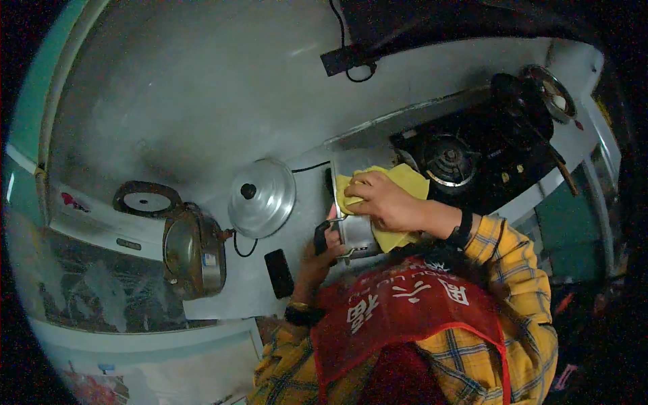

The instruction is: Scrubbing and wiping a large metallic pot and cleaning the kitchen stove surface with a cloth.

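Note:
My left hand (pixel 324 253) grips the black side handle (pixel 321 238) of a shiny metal pot (pixel 360 235). The handle's wire bracket stands out from the pot wall. Pressed to the pot's outer surface by my right hand (pixel 383 200) is a yellow cloth (pixel 411 181), its folds spreading past my fingers on both sides. The cloth and my hand hide much of the pot, and its exact tilt is hard to tell. Left of the pot lies a round metal lid (pixel 271 205) with a black knob. A black phone (pixel 279 274) rests on the counter near my left wrist.
A black gas stove (pixel 486 167) adjoins the pot on the right, with a dark wok (pixel 524 109) on its far burner. Beyond sits a metal bowl (pixel 554 91). A rice cooker (pixel 187 253) stands open at left. A power strip (pixel 339 59) is on the wall.

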Available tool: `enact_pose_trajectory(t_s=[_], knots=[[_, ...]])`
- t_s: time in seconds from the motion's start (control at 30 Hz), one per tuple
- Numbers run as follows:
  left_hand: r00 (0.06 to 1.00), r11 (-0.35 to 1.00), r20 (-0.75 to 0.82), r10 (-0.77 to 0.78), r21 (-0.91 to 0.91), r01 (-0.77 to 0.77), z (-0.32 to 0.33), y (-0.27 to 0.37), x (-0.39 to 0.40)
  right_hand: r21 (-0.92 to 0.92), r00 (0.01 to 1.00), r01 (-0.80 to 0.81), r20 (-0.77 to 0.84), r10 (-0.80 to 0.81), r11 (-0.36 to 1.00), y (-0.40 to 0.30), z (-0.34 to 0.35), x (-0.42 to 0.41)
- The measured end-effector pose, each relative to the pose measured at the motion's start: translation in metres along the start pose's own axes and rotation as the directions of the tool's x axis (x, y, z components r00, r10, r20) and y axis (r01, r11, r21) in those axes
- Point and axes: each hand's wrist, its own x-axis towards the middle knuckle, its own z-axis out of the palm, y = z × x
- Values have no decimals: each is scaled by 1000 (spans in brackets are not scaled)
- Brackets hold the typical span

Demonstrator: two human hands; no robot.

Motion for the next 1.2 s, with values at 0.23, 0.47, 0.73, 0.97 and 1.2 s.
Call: enact_pose_trajectory(t_s=[0.23, 0.47, 0.73, 0.97, 1.2], knots=[[998, 999, 52, 29, 28, -31, 14, 20, -2, -105, 993, -15, 119, 27, 994, 0, -16, 12], [997, 989, 53, -65, 139, 57, 3, 16, 0, -102, 990, -47, 129, 60, 994, -2, -13, 11], [992, 999, 115, 45, 13, -47, 5, 11, 2, 9, 992, 43, 119, -43, 999, -3, -13, 9], [994, 998, 110, 14, 57, -20, 8, 14, 3, -153, 983, 93, 169, -67, 984, -4, -16, 12], [992, 998, 113, 55, 10, -57, 14, 17, 6, -267, 983, 159, 131, -127, 950, -1, -16, 9]])
